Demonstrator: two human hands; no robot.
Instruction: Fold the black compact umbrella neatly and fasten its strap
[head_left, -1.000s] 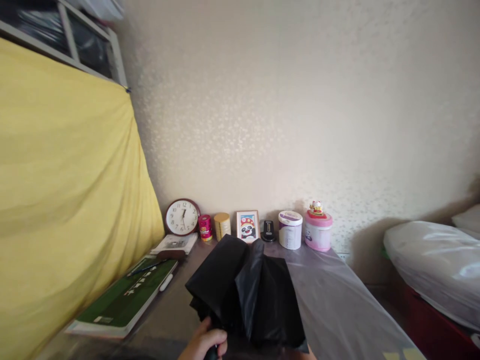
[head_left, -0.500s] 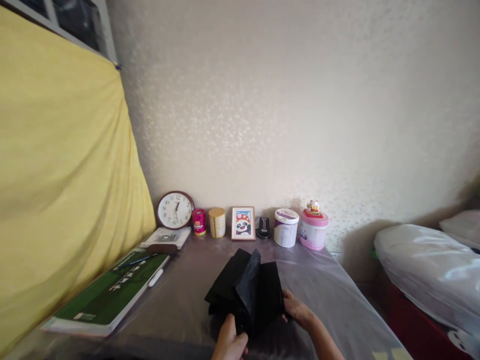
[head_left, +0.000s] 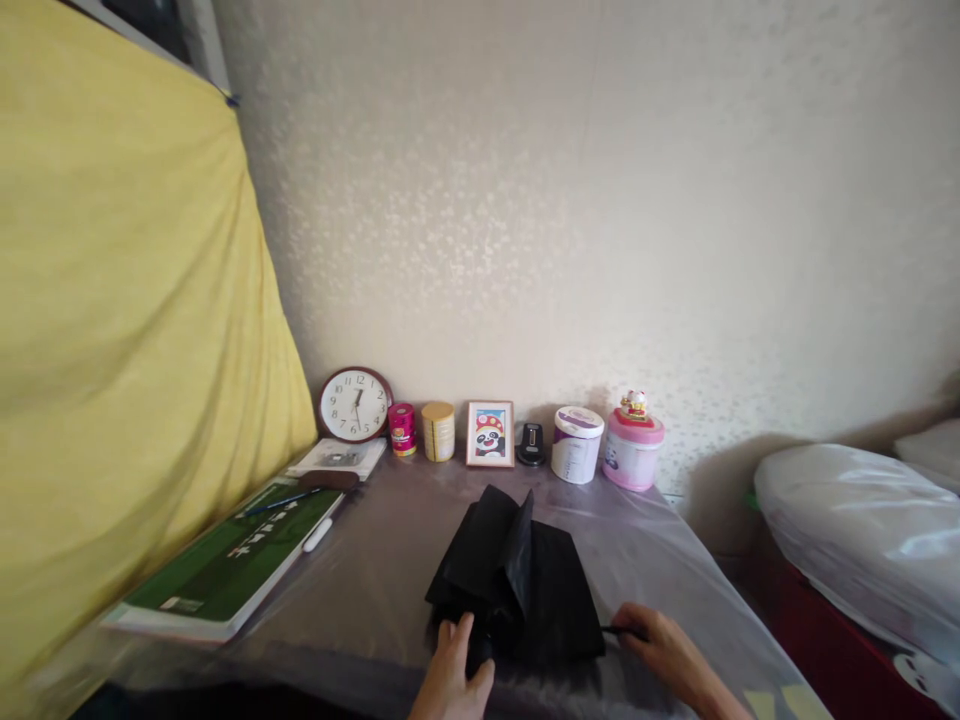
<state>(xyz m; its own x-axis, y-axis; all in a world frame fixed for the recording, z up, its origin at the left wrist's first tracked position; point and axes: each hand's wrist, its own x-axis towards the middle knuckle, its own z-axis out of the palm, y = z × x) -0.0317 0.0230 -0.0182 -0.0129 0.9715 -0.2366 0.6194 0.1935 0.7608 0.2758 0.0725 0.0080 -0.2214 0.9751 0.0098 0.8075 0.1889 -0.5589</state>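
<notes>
A black folding umbrella lies on the table in front of me, its cloth panels loose and fanned out. My left hand is closed round its dark handle at the near end. To the right, my right hand pinches a thin black strap that runs to the corner of the right-hand panel. The strap is drawn out sideways from the cloth. The umbrella's shaft and ribs are hidden under the folds.
Along the wall stand a clock, a pink tin, a yellow-lidded canister, a panda picture frame, a white tub and a pink tub. A green book lies left, beside a yellow curtain.
My right hand has moved right, away from the cloth, drawing the strap out. The right panel lies spread wider and flatter. My left hand keeps its hold, and the view has shifted slightly.
</notes>
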